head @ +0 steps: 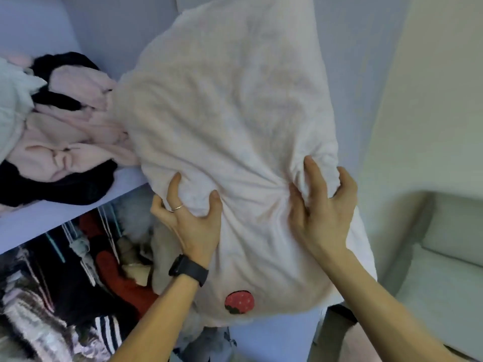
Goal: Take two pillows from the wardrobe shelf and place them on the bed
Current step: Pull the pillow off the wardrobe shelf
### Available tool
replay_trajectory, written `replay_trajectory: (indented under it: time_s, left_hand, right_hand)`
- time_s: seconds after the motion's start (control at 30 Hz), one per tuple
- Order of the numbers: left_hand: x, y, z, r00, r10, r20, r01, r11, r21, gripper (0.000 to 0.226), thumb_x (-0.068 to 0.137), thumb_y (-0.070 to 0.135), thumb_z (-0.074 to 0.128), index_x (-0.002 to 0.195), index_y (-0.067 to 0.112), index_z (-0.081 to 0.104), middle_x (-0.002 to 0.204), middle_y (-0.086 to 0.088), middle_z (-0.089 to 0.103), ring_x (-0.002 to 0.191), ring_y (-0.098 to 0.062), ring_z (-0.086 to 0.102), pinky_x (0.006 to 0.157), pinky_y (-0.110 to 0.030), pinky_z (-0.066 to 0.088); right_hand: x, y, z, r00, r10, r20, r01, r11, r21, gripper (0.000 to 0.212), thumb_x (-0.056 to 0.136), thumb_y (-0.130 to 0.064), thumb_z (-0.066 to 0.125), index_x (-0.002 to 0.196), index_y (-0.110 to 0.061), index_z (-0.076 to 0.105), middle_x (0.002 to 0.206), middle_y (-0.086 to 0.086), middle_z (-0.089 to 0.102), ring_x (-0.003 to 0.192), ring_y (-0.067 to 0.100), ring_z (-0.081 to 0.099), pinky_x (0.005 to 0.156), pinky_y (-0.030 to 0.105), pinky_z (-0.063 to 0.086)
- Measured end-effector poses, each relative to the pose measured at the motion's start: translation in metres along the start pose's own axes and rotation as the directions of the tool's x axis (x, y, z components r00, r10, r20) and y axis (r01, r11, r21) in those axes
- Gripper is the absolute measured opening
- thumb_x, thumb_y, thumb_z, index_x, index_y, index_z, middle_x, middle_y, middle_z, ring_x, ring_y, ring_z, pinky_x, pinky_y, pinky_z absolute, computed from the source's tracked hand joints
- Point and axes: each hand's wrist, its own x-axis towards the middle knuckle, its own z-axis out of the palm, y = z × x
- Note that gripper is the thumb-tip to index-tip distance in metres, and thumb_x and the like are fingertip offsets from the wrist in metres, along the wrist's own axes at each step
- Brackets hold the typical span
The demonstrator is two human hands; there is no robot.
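Head view, first pillow leaving the wardrobe. Your left hand (192, 218), lower centre of the frame, and your right hand (322, 205), right of centre, both grip the pale pink pillow (230, 121) that fills the middle of the frame; the fingers (173, 190) of each hand are clamped into the fabric, which puckers into folds between the two grips. The pillow stands nearly upright, its upper end running out of the top of the frame and its lower end, marked with a strawberry patch (239, 302), hanging below the shelf (52, 218). Its left side touches the heap of pink and black clothes (62, 142) on the shelf at left of frame; whether any part of it rests on the shelf board cannot be told, since the pillow hides that spot. Hanging garments (65, 296) fill the lower left. A pale cushioned edge (449, 257) shows at lower right; it may be the bed, though this cannot be confirmed. The step in hand appears to be the withdrawal of one pillow; a second pillow is not clearly visible. The next move calls for you to draw the pillow clear of the clothes heap without dragging it off the shelf, then turn right toward the bed.
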Motion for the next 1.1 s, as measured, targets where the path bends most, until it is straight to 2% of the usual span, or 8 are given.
replay_trajectory:
  time_s: [0.07,0.17,0.23,0.37,0.5,0.67,0.9,1.1]
  left_hand:
    - [-0.028,0.004,0.017,0.997,0.009,0.082,-0.006,1.0,-0.03,0.075,0.078,0.032,0.08,0.142,0.015,0.046,0.133,-0.025,0.032,0.132,-0.033,0.042,0.113,-0.044,0.04]
    - [-0.06,0.016,0.039,0.984,0.083,0.158,-0.073,0.995,-0.07,0.072,0.078,0.037,0.078,0.138,0.011,0.048,0.13,-0.027,0.032,0.131,-0.023,0.039,0.114,-0.031,0.036]
    - [-0.08,0.025,0.056,0.966,0.161,0.204,-0.134,0.981,-0.138,0.07,0.077,0.031,0.08,0.135,0.006,0.05,0.126,-0.031,0.033,0.128,-0.01,0.036,0.112,-0.021,0.032]
    - [-0.12,0.051,0.088,0.906,0.274,0.323,-0.16,0.928,-0.337,0.066,0.078,0.028,0.079,0.133,0.009,0.046,0.129,-0.024,0.029,0.122,-0.016,0.037,0.109,-0.017,0.031]
    - [-0.16,0.082,0.111,0.858,0.37,0.356,-0.161,0.852,-0.498,0.061,0.079,0.029,0.079,0.129,0.01,0.048,0.128,-0.018,0.028,0.128,0.005,0.028,0.106,-0.01,0.029]
    - [-0.202,0.127,0.123,0.795,0.394,0.46,-0.055,0.803,-0.593,0.062,0.078,0.031,0.081,0.13,0.017,0.049,0.127,-0.025,0.031,0.121,-0.024,0.039,0.104,-0.01,0.031]
    - [-0.248,0.176,0.137,0.614,0.458,0.643,0.124,0.748,-0.652,0.068,0.075,0.038,0.08,0.133,0.026,0.046,0.125,-0.028,0.04,0.117,-0.031,0.042,0.096,-0.033,0.047]
    - [-0.309,0.198,0.167,0.48,0.519,0.707,0.142,0.75,-0.646,0.06,0.078,0.048,0.075,0.133,0.033,0.054,0.127,-0.018,0.038,0.114,-0.031,0.043,0.091,-0.042,0.052]
  right_hand:
    - [-0.026,0.024,-0.027,0.997,0.059,-0.046,-0.061,0.997,-0.041,0.068,0.086,-0.026,0.068,0.145,-0.04,0.037,0.132,0.011,0.031,0.112,0.034,0.046,0.094,0.042,0.04]
    - [-0.054,0.051,-0.067,0.981,0.159,-0.115,-0.17,0.981,-0.095,0.063,0.088,-0.03,0.065,0.143,-0.041,0.037,0.137,0.01,0.028,0.12,0.038,0.047,0.1,0.047,0.045]
    - [-0.068,0.065,-0.095,0.963,0.212,-0.166,-0.234,0.964,-0.126,0.061,0.088,-0.032,0.063,0.142,-0.04,0.036,0.138,0.008,0.027,0.12,0.035,0.046,0.101,0.042,0.043]
    - [-0.097,0.085,-0.155,0.926,0.256,-0.276,-0.317,0.926,-0.206,0.062,0.087,-0.023,0.062,0.141,-0.031,0.033,0.135,0.016,0.029,0.113,0.032,0.047,0.105,0.02,0.032]
    - [-0.118,0.089,-0.21,0.873,0.328,-0.36,-0.443,0.844,-0.304,0.061,0.089,-0.022,0.062,0.142,-0.026,0.033,0.132,0.028,0.033,0.112,0.028,0.047,0.101,0.02,0.033]
    - [-0.139,0.084,-0.27,0.833,0.303,-0.463,-0.507,0.752,-0.42,0.06,0.091,-0.023,0.061,0.144,-0.022,0.035,0.127,0.028,0.038,0.115,0.034,0.047,0.105,0.011,0.027]
    - [-0.169,0.069,-0.319,0.741,0.271,-0.614,-0.63,0.597,-0.497,0.059,0.093,-0.032,0.061,0.146,-0.027,0.037,0.132,0.013,0.037,0.113,0.026,0.047,0.095,0.004,0.029]
    - [-0.194,0.085,-0.351,0.658,0.333,-0.676,-0.743,0.438,-0.507,0.061,0.091,-0.034,0.064,0.146,-0.029,0.038,0.131,0.012,0.037,0.117,0.032,0.049,0.095,0.037,0.042]
